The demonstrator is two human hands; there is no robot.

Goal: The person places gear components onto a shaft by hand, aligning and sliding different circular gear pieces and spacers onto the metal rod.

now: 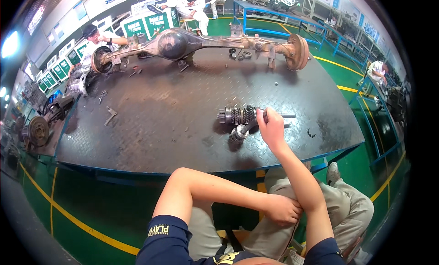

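On the steel tabletop [173,107], a transmission shaft with several stacked helical gears [238,114] lies on its side, its bare end pointing right. In front of it is a smaller gear shaft [239,133] with a toothed head, tilted up toward my right hand [272,128]. The closed fingers of that hand grip the bare rod of the smaller shaft, partly hiding both shafts. My left hand [284,209] rests low over my lap, against my right forearm near the elbow. Its fingers are curled, and I see nothing in them.
A rusty drive axle [173,44] with a drum at each end spans the table's far side. A small metal bracket [110,115] lies at left, a dark broken ring [311,133] at right. People sit beyond; one person [93,43] is at the far left corner.
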